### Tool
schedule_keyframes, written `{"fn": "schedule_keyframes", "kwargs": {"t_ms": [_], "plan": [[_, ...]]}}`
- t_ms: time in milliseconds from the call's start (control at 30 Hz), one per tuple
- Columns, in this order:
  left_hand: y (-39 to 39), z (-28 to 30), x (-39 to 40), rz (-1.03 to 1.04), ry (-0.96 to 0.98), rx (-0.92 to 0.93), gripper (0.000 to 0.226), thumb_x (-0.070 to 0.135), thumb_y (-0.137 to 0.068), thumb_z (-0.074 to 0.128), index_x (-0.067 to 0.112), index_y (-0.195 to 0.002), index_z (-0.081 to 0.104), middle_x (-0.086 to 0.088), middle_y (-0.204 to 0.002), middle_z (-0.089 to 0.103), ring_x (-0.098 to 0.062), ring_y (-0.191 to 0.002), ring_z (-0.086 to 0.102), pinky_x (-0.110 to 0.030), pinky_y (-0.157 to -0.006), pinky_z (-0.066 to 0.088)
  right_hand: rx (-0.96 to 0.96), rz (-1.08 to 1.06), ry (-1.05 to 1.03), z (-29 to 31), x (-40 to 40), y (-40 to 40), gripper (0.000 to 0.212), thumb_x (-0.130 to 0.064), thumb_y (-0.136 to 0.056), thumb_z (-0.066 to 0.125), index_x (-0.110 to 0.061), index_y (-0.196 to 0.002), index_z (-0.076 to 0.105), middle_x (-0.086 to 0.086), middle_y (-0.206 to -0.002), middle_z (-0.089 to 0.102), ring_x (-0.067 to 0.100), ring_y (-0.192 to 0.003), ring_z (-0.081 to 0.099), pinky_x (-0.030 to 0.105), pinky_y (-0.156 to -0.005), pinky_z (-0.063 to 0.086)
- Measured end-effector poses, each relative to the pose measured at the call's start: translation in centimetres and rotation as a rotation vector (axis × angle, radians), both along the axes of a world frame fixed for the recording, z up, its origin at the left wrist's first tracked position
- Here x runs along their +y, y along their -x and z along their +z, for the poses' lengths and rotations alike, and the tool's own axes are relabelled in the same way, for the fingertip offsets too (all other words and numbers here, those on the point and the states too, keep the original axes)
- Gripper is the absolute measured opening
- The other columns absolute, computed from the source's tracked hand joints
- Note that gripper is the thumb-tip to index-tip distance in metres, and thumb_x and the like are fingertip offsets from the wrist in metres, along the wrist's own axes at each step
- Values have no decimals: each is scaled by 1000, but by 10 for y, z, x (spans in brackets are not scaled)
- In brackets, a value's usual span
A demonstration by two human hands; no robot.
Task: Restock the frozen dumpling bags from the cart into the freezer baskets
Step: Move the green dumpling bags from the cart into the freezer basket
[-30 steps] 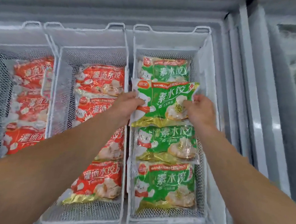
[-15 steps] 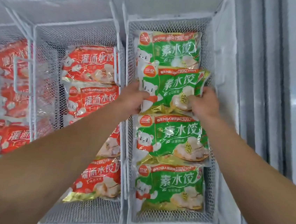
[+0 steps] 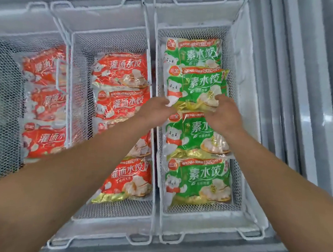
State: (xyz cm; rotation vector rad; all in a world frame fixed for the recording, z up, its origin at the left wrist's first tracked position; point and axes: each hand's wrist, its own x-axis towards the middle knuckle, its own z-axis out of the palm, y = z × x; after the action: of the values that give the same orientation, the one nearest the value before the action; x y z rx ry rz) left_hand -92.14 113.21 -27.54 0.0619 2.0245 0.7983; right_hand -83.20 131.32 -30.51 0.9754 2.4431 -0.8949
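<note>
A green dumpling bag (image 3: pixel 196 86) lies second from the back in the right wire basket (image 3: pixel 238 57). My left hand (image 3: pixel 157 110) pinches its lower left corner and my right hand (image 3: pixel 223 116) grips its lower right edge. Three more green bags lie in the same basket: one behind it (image 3: pixel 194 50), one under my hands (image 3: pixel 193 137) and one at the front (image 3: pixel 199 180). The held bag overlaps the bags behind and in front of it.
The middle basket (image 3: pixel 109 37) holds several red dumpling bags (image 3: pixel 122 72), and the left basket (image 3: pixel 3 67) holds more red bags (image 3: pixel 42 65). Frosted freezer walls and sliding lid rails (image 3: pixel 283 97) run along the right. The cart is out of sight.
The green bag has gone down into the right basket and now lies flatter on the row. Both hands have slid to its lower edge. The camera has pulled back.
</note>
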Motion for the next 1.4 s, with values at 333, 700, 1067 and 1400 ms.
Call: {"fn": "schedule_keyframes", "kwargs": {"t_ms": [333, 700, 1067, 1400], "plan": [[-105, 77, -98, -21, -207, 212, 46, 28, -95, 62, 17, -140, 55, -1, -135, 60, -7, -102, 58, -22, -90, 43, 144, 12, -92, 94, -119, -117, 56, -23, -93, 61, -7, -144, 45, 17, -148, 45, 32, -131, 47, 33, -104, 39], [-243, 101, -163, -281, -336, 215, 37, 20, -93, 65, 15, -129, 65, 0, -116, 68, -12, -104, 62, -21, -90, 44, 230, -357, -128, 126, -223, -320, 43, -15, -88, 65, -7, -129, 58, 13, -129, 59, 29, -118, 56, 32, -97, 40], [-400, 85, -128, -745, -341, 184, 34, 29, -81, 70, 23, -115, 71, 6, -103, 71, -9, -95, 65, -23, -89, 46, 91, -871, -63, 107, -280, -531, 46, -25, -93, 61, -10, -135, 54, 9, -137, 55, 27, -125, 53, 36, -103, 41], [-555, 47, -72, -983, -218, 158, 41, 29, -84, 71, 18, -123, 68, 2, -114, 72, -14, -108, 66, -38, -102, 49, 20, -1126, 74, 59, -290, -697, 50, -24, -90, 61, -10, -137, 53, 10, -138, 55, 27, -126, 52, 31, -98, 40]]}}
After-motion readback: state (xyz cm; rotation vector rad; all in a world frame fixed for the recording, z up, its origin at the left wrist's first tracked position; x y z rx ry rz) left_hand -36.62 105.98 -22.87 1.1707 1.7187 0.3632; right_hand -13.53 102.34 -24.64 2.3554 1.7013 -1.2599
